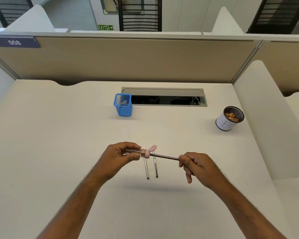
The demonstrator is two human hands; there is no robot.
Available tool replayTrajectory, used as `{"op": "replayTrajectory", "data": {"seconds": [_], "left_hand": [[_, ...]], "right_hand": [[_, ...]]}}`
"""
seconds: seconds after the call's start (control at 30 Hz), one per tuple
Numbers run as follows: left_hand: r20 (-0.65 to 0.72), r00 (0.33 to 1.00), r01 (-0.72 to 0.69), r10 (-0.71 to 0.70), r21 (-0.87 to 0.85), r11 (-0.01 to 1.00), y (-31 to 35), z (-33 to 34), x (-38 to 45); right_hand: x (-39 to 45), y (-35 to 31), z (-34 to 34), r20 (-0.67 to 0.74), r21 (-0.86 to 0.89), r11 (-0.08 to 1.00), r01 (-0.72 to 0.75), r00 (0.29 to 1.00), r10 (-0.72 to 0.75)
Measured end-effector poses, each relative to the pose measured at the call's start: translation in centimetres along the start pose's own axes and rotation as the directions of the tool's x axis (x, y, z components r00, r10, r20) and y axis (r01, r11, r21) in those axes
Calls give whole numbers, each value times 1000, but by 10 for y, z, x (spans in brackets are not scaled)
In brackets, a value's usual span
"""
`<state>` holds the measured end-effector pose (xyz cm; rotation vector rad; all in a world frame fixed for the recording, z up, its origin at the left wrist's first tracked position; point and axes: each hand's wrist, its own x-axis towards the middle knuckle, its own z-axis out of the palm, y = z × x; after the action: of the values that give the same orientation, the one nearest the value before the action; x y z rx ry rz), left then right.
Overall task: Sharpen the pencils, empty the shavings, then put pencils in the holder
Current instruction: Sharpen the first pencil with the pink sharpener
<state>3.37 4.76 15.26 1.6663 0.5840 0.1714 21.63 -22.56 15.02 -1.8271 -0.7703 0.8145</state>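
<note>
A: Now, what do your hands hold above the surface (59, 144)?

B: Your left hand (121, 156) grips a clear sharpener (136, 152), fingers (134, 156) curled round its transparent body; its pink cap (153, 148) stands flipped open at the right end. Your right hand (195, 163) pinches a dark pencil (164, 156) near its far end, thumb and forefinger clamped on it, the other fingers loosely curled. The pencil's tip sits inside the sharpener's mouth.

A: And the other pencils?

B: Two more pencils (151, 169) lie side by side on the surface, directly beneath the sharpener, not touching each other.

A: Describe the containers.

B: A blue mesh holder (123, 105) stands upright toward the back, beside an open cable tray (164, 97); something pale shows inside it, though what it is cannot be told. To the right, well apart, a round cup (229, 120) with a white paper label holds orange-brown shavings (232, 116).
</note>
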Motion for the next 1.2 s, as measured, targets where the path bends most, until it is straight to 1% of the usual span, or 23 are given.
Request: {"op": "replayTrajectory", "data": {"seconds": [0.1,0.17,0.27,0.4,0.57,0.7,0.83,0.93,1.0,1.1,1.2], "left_hand": [[-11,1000,9,-9,-12,1000,-1,-1,0],[-25,1000,11,-11,-17,1000,-3,1,0],[-34,999,24,-26,-54,998,-3,3,1],[-35,999,20,-23,-70,997,-1,4,3],[-33,999,13,-14,-41,999,1,3,3],[-28,999,24,-25,-41,999,0,3,-1],[-24,999,29,-30,-31,999,-1,6,-5],[-35,999,36,-38,-49,998,-1,5,-4],[-41,999,33,-36,-49,998,-1,6,-3],[-56,998,35,-39,-61,998,-1,6,-3],[-60,998,32,-37,-85,996,0,6,-2]], "right_hand": [[2,-1,-1,9,-56,997,50,999,-49],[2,-2,-3,-3,-51,996,70,998,-70],[2,-3,-5,-53,-51,993,102,993,-105],[2,-3,-3,-106,-161,976,150,980,-168],[-1,-5,1,-148,-198,966,167,969,-198],[0,-3,2,-116,-183,974,137,980,-159],[2,-1,4,-62,-88,993,72,995,-78],[1,-2,4,-31,-44,995,85,996,-86],[0,-4,2,-17,-47,996,80,997,-81],[0,-7,0,-44,-94,993,75,996,-80],[0,-6,-2,-104,-120,986,115,986,-127]]}}
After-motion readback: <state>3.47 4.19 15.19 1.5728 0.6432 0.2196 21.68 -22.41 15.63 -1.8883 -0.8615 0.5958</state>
